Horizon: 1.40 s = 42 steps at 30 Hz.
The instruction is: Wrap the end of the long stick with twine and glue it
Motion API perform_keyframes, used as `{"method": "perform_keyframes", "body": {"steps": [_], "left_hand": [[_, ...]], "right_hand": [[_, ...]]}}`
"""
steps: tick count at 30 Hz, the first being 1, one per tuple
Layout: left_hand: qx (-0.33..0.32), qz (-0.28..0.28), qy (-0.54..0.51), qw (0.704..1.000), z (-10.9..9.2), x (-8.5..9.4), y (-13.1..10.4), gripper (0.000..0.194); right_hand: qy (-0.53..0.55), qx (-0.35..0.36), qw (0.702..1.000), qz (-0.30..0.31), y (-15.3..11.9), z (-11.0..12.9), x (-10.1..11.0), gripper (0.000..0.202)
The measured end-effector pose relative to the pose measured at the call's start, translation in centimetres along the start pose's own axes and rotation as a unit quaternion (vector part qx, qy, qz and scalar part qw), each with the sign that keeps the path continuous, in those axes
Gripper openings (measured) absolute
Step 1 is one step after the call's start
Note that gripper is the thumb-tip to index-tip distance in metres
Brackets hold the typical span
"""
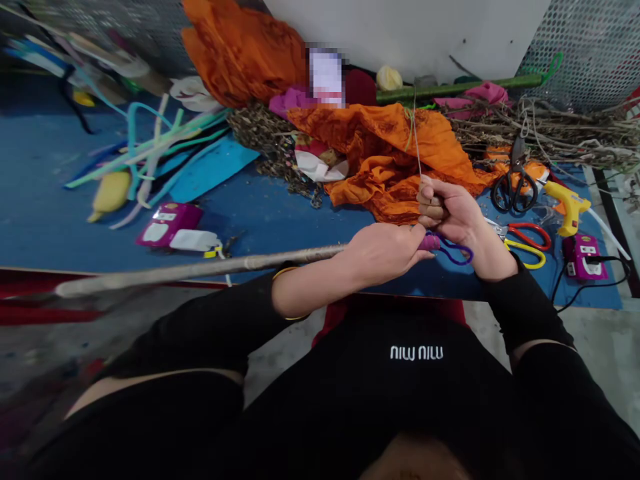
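Your black top (pixel 360 400) fronts the blue table (pixel 295 223), where your left hand (pixel 383 252) closes round the stick (pixel 200 265) near its purple binding (pixel 429 241), seemingly steadying it; your right hand (pixel 447 212) pinches a thin cord (pixel 417 140), likely for tension, with black scissors (pixel 516 190) and yellow glue gun (pixel 570 208) rightward, presumably for reach

Here's the long grey-brown stick (pixel 200 269), stretched out sideways! Purple wrapping (pixel 429 242) shows at its right end, violet cord (pixel 471 255) loops out, and pale string (pixel 418 147) runs straight above.

Orange cloth (pixel 380 140), obstacle beyond right grip (pixel 450 208)
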<state>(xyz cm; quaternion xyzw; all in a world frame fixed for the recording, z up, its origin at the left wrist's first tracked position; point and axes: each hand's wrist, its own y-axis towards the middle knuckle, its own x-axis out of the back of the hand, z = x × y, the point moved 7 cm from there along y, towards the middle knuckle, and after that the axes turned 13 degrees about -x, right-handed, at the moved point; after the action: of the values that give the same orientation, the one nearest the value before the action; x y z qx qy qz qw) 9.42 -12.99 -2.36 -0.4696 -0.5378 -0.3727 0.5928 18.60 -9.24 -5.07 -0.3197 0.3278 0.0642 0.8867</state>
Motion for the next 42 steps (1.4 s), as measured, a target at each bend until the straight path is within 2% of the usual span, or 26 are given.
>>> {"method": "perform_keyframes", "body": {"steps": [4, 9, 13, 15, 19, 24, 26, 30, 32, 34, 37, 39, 42], "left_hand": [[-0.027, 0.011, 0.029, 0.999, 0.1, 0.1, -0.1, 0.048], [-0.057, 0.008, 0.038, 0.998, 0.1, 0.2, -0.1, 0.042], [-0.037, 0.010, 0.054, 0.998, 0.7, 0.3, 0.0, 0.048], [-0.005, 0.009, 0.059, 0.998, 1.3, 0.8, 0.0, 0.052], [0.045, 0.010, 0.052, 0.998, 2.3, 1.7, -0.1, 0.047], [0.077, -0.020, 0.061, 0.995, 3.2, 2.1, -0.3, 0.038], [0.088, -0.040, 0.067, 0.993, 3.5, 2.4, -0.3, 0.032], [0.125, -0.069, 0.074, 0.987, 4.7, 3.6, -0.6, 0.028], [0.143, -0.084, 0.073, 0.983, 5.4, 4.4, -1.0, 0.031], [0.157, -0.092, 0.064, 0.981, 6.0, 5.1, -1.3, 0.034], [0.184, -0.071, 0.024, 0.980, 7.2, 5.5, -1.8, 0.042], [0.192, -0.056, -0.015, 0.980, 7.9, 5.6, -2.0, 0.046], [0.175, -0.073, -0.083, 0.978, 8.8, 5.8, -2.2, 0.047]], "right_hand": [[-0.012, 0.068, 0.998, -0.005, -0.1, 0.1, -0.2, 0.049], [-0.041, 0.115, 0.992, 0.002, -0.2, 0.0, -0.6, 0.050], [-0.140, 0.196, 0.970, 0.034, -1.5, 1.3, -1.3, 0.048], [-0.231, 0.263, 0.936, 0.023, -2.8, 2.5, -1.6, 0.047], [-0.400, 0.389, 0.830, -0.009, -5.3, 4.2, -2.6, 0.042], [-0.459, 0.467, 0.750, -0.095, -7.0, 4.4, -3.1, 0.030], [-0.518, 0.506, 0.681, -0.105, -7.7, 3.7, -3.8, 0.032], [-0.623, 0.608, 0.481, -0.100, -9.5, 1.5, -5.4, 0.030], [-0.637, 0.636, 0.422, -0.107, -10.0, 0.7, -5.7, 0.028], [-0.646, 0.636, 0.409, -0.106, -10.0, 0.3, -5.7, 0.029], [-0.644, 0.629, 0.424, -0.099, -9.5, 0.2, -5.6, 0.028], [-0.642, 0.633, 0.421, -0.100, -9.3, 0.2, -5.6, 0.028], [-0.642, 0.628, 0.430, -0.098, -8.9, 0.2, -5.5, 0.029]]}}
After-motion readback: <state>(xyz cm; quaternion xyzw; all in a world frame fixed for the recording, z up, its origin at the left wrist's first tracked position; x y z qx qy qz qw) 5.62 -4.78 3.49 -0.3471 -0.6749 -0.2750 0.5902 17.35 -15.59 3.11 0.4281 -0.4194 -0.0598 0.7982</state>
